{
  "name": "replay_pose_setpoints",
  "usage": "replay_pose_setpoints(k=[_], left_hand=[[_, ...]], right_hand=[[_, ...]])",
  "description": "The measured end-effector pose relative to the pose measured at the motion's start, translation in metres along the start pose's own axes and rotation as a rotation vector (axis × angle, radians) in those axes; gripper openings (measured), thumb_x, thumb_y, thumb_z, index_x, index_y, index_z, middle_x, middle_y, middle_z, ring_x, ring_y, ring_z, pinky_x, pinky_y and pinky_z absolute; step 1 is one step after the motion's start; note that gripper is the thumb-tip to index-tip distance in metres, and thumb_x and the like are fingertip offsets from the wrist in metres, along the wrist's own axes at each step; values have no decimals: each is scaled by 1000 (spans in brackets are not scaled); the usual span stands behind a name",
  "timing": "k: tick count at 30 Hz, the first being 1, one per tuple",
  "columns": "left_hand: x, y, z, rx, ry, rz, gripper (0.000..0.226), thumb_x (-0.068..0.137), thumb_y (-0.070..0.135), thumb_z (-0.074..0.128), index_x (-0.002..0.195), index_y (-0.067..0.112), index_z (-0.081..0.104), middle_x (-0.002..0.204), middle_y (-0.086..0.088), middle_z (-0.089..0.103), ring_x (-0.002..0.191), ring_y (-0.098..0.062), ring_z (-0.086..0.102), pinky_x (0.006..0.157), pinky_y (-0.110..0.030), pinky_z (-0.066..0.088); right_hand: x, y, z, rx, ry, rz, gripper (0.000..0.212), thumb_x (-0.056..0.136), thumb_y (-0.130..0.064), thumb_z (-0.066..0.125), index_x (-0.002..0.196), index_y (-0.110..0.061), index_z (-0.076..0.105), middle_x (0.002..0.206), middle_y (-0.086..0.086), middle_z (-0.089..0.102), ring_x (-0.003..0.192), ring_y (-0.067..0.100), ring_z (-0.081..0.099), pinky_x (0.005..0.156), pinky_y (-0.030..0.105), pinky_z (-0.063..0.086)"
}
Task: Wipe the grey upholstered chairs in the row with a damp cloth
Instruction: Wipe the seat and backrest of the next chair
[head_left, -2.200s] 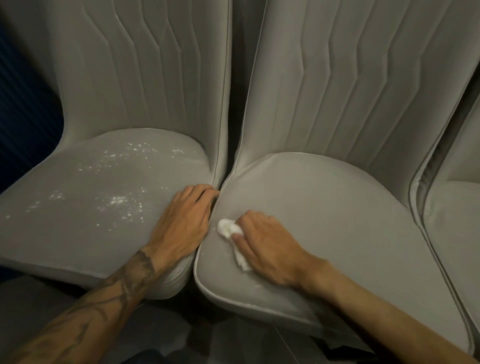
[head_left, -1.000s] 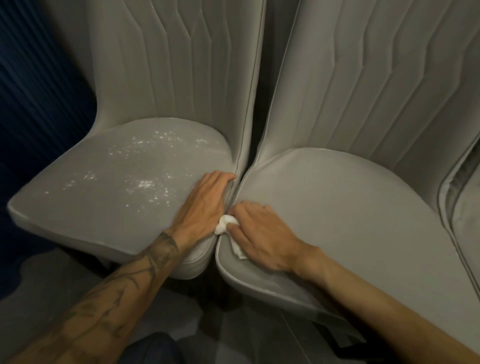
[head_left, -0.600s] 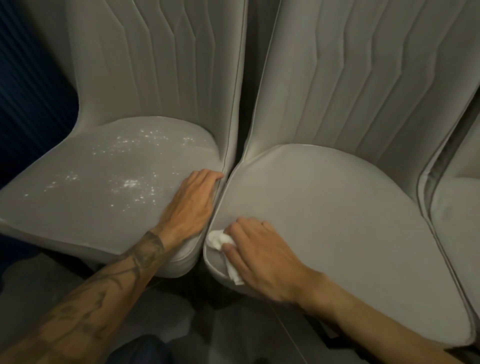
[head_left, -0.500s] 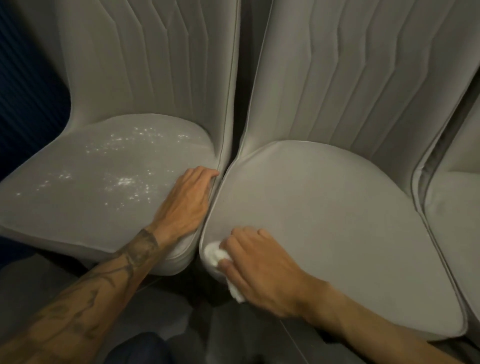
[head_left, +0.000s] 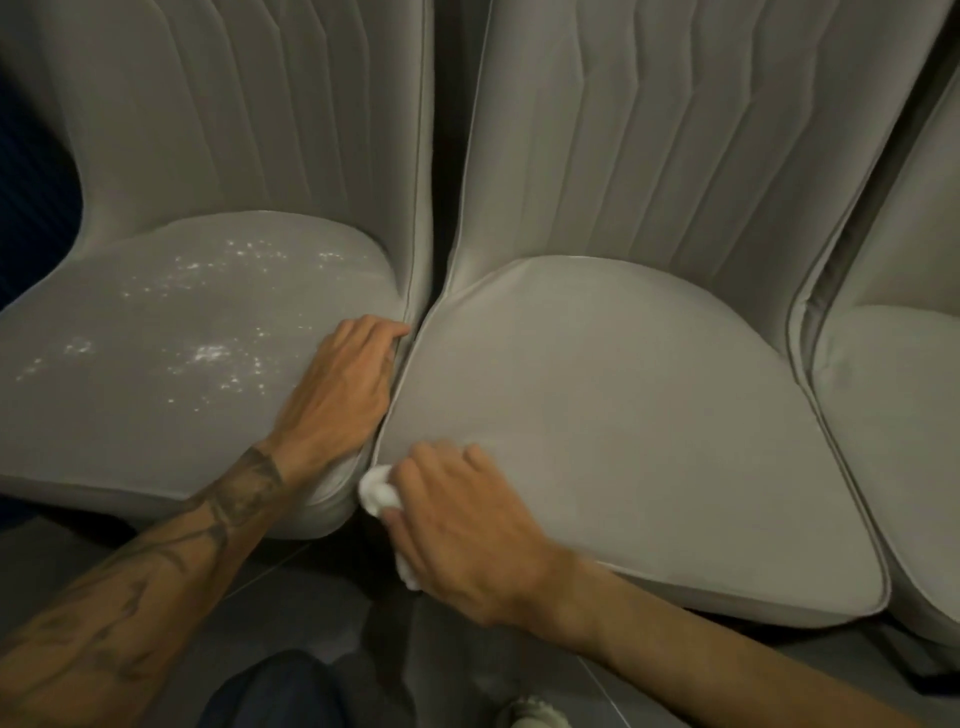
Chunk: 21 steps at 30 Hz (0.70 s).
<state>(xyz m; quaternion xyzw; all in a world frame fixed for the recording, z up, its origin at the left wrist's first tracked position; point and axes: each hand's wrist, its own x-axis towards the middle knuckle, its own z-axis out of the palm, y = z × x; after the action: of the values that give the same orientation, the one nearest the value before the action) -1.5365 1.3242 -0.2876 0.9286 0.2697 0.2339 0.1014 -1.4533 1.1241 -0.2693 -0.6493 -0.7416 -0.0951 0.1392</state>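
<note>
Right hand (head_left: 467, 525): curled round a bunched white cloth (head_left: 376, 491), pressing it to the front-left corner of the middle chair seat (head_left: 623, 415). Cloth poking out past the fingertips on the left and trailing below the thumb side of the palm, over the seat's front edge.

Compared with two seconds back: cloth drawn forward along the seat's left edge, from beside the gap between the chairs down to the front corner. Compared with half a second back: about the same corner, now slightly lower on the rim.

Left hand (head_left: 343, 384): flat and relaxed, gripping nothing, palm down on the right edge of the left chair seat (head_left: 130, 415), fingertips at the gap where the two seats meet. Same resting place as in all earlier pictures.

White specks (head_left: 213, 353) scattered across the left seat, just beside the left hand, as before. Part of a third grey chair (head_left: 893, 415) at the right edge, well apart from both hands.
</note>
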Motion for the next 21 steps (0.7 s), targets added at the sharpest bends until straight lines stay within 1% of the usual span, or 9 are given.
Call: replay_pose_setpoints(k=[2,5,7,10,14,18,21], left_hand=[[1,-1,0,3,-8,-6,37,97,3,43,129,2,60,120,-19,62,107,-39,56,97,-51,44],[1,-1,1,18,-17,-10,38,98,9,40,128,2,61,121,-20,62,108,-41,57,98,-54,45],[2,1,2,25,-19,-11,36,100,11,39,127,2,62,120,-20,63,106,-41,57,97,-55,46],[2,4,2,30,-28,-16,36,100,10,39,127,2,62,120,-20,62,106,-41,57,96,-56,46],[1,4,0,16,-37,-39,36,101,11,38,127,1,61,121,-21,62,107,-40,56,97,-54,45],[1,4,-2,16,-49,-21,36,100,9,39,127,1,61,119,-21,62,106,-42,57,97,-55,46],[2,1,-2,21,-51,-14,37,99,10,39,127,1,61,119,-22,62,106,-42,57,96,-55,46]], right_hand=[[-1,-1,-1,-8,0,17,22,106,-31,37,100,-16,52,96,8,48,85,27,43,77,43,34],[-32,12,-10,-1,-13,4,25,108,-29,34,99,-15,54,96,8,46,84,28,40,76,43,31],[-41,14,-11,-13,-23,42,26,107,-28,33,97,-15,53,95,9,46,83,28,40,75,44,31],[-11,-2,2,-13,-31,109,18,103,-30,38,97,-17,49,93,8,48,83,28,42,74,44,33],[16,-15,19,14,-7,96,17,101,-30,40,100,-15,49,96,9,50,86,28,44,75,43,32],[-7,-1,5,12,45,119,14,102,-32,45,99,-18,49,94,4,47,84,25,43,75,41,34],[-40,16,-15,-4,-28,215,21,106,-34,38,103,-19,53,96,3,49,84,25,45,75,42,36]])
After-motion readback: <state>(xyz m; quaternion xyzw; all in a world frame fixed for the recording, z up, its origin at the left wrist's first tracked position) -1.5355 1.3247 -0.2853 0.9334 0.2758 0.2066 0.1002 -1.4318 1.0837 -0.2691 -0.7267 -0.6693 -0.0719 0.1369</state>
